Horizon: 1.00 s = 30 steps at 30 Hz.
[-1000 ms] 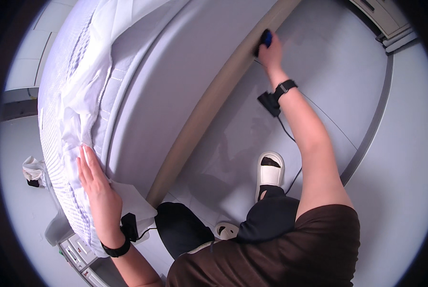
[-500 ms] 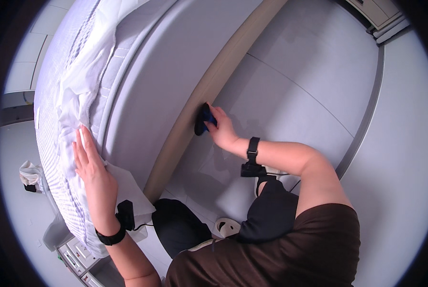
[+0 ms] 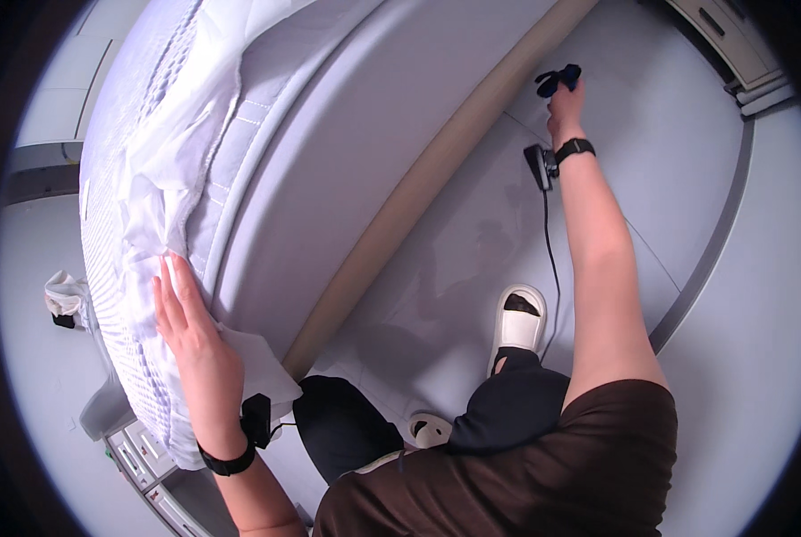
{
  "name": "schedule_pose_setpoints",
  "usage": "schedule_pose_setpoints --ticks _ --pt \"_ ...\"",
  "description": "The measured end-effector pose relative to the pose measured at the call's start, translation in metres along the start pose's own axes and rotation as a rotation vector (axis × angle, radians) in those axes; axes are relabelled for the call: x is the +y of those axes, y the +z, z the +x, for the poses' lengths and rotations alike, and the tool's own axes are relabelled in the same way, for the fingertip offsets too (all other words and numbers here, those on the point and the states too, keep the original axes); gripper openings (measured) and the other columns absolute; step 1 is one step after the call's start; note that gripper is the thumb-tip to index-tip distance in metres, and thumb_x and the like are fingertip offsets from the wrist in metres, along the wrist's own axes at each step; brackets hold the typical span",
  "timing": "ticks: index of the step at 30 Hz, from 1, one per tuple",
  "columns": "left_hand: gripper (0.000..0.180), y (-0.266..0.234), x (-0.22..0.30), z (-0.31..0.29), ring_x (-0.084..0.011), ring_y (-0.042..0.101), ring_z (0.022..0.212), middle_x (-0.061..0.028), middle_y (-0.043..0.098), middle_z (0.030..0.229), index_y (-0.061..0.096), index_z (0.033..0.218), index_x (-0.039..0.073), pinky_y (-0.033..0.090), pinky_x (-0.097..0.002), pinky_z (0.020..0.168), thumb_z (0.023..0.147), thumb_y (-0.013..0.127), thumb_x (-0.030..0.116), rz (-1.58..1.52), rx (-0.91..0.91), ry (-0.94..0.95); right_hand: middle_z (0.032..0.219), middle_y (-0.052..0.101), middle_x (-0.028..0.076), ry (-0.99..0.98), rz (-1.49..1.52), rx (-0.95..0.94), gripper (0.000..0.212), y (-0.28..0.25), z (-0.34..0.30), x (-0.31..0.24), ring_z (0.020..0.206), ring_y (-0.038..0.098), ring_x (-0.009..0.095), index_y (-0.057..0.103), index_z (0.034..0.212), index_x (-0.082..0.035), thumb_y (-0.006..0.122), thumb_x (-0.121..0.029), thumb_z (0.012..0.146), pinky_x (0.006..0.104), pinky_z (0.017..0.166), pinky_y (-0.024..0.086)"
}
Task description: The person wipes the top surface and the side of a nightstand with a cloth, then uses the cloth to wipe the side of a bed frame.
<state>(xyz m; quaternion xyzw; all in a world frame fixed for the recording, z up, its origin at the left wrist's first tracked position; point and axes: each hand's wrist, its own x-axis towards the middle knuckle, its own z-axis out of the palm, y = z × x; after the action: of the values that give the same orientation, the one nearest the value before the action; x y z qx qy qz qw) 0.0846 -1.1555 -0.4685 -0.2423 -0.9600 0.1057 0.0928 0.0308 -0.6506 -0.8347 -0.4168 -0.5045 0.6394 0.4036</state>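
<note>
My left hand [image 3: 196, 345] lies with fingers outstretched on the rumpled white sheet [image 3: 154, 201] at the mattress edge. The quilted mattress [image 3: 230, 148] rests on a bed with a smooth pale side panel [image 3: 356, 116] and a beige lower rail [image 3: 445, 157]. Far off to the right, my right hand [image 3: 568, 107] is closed around a small dark blue-and-black object [image 3: 559, 80] with an irregular outline. Its exact kind cannot be made out. The hand is over the floor beside the far part of the rail, and I cannot tell whether the object touches anything.
Pale floor tiles [image 3: 436, 259] lie between the bed and a wall [image 3: 749, 295] on the right. A drawer cabinet [image 3: 727, 36] stands at the far right. White slippers [image 3: 518, 327] are on my feet. A cable [image 3: 552, 242] hangs from the device on my right wrist.
My right arm has stretched farther forward and right, carrying the dark object along the rail from near its middle. The left hand stays on the sheet; the view has shifted slightly.
</note>
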Motion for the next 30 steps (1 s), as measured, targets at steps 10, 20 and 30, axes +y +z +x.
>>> schedule_pose_setpoints --ticks 10,20,30 --pt "0.073 0.000 0.000 0.001 -0.0406 0.028 0.135 -0.0223 0.032 0.145 0.029 0.143 0.000 0.024 -0.0465 0.111 0.072 0.037 -0.016 -0.020 -0.005 -0.006 0.096 0.054 0.011 0.134 0.063 -0.192 0.037 0.025 -0.074 0.021 0.080 0.055 0.021 0.040 0.120 -0.006 0.056 -0.013 0.087 0.0325 0.065 0.050" --pt "0.083 0.001 -0.004 -0.002 -0.0376 0.026 0.137 -0.0179 0.030 0.148 0.026 0.146 0.005 0.021 -0.0445 0.113 0.067 0.034 -0.020 -0.009 0.043 0.039 0.104 0.053 0.008 0.502 0.261 -0.407 0.032 0.015 -0.254 0.014 0.094 0.053 0.020 0.041 0.117 -0.009 0.051 -0.017 0.088 0.0365 0.073 0.049" --pt "0.079 0.008 -0.004 -0.008 -0.0396 0.028 0.136 -0.0177 0.032 0.147 0.027 0.147 0.012 0.024 -0.0478 0.111 0.075 0.036 -0.018 0.021 0.088 0.001 0.118 0.055 0.009 1.025 0.265 -0.877 0.053 -0.010 -0.387 -0.036 0.101 0.057 0.023 0.043 0.129 -0.010 0.041 -0.052 0.096 0.0434 0.080 0.050"
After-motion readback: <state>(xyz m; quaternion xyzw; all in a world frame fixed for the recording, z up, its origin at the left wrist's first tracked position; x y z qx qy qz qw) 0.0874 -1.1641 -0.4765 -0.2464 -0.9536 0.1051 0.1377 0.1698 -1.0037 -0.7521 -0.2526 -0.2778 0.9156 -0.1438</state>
